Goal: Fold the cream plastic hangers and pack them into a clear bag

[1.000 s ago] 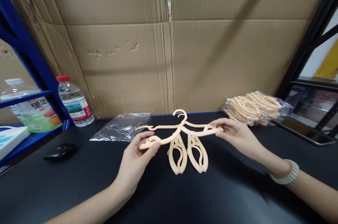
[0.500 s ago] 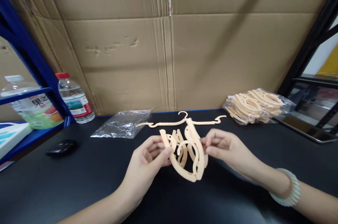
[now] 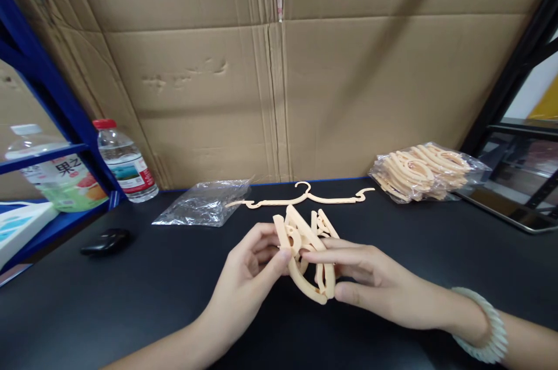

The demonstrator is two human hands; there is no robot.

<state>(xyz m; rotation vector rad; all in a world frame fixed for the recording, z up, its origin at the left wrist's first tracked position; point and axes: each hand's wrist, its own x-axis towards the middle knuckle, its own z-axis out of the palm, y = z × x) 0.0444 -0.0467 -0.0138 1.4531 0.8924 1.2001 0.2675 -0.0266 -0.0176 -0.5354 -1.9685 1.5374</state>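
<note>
A cream-coloured folding clothes hanger (image 3: pixel 304 287), its two arms folded up close together, is held above the black table. My left hand (image 3: pixel 257 265) pinches its left arm between thumb and fingers. My right hand (image 3: pixel 375 277) is closed about the hanger's right side, the index finger lying across it and the thumb at its lower end. Partly hidden behind it, another folded hanger (image 3: pixel 326 224) shows past my right fingers. Farther back lies an unfolded hanger (image 3: pixel 283 202) of the same colour, arms spread wide and hook toward the cardboard.
A crumpled clear plastic bag (image 3: pixel 198 204) lies left of the spread hanger. Bagged hangers (image 3: pixel 418 172) sit at the back right beside a dark tablet-like device (image 3: pixel 510 213). At left are a black mouse (image 3: pixel 106 241) and a red-capped bottle (image 3: pixel 127 163). Cardboard (image 3: pixel 196 96) walls the back.
My right hand has moved down and left onto the hanger's right arm, its index finger now across it. The hanger's right arm has swung left, nearer the left arm.
</note>
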